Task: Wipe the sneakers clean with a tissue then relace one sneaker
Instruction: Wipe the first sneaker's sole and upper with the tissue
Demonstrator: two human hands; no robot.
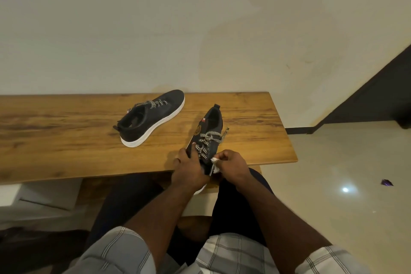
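Note:
Two black sneakers with white soles and black-and-white patterned laces are in view. One sneaker [153, 117] lies on the wooden table [66, 131], toe pointing to the far right. The other sneaker [210, 133] hangs over the table's front edge, heel away from me, toe toward me. My left hand [189, 171] grips its toe end from the left. My right hand [233, 164] presses a small white tissue [215, 163] against the toe's right side. The toe tip is hidden by my hands.
The table stands against a pale wall [200, 29]. To the right lies a glossy tiled floor [344, 184] with a small purple wrapper [387, 182]. My knees in dark trousers sit under the table's front edge.

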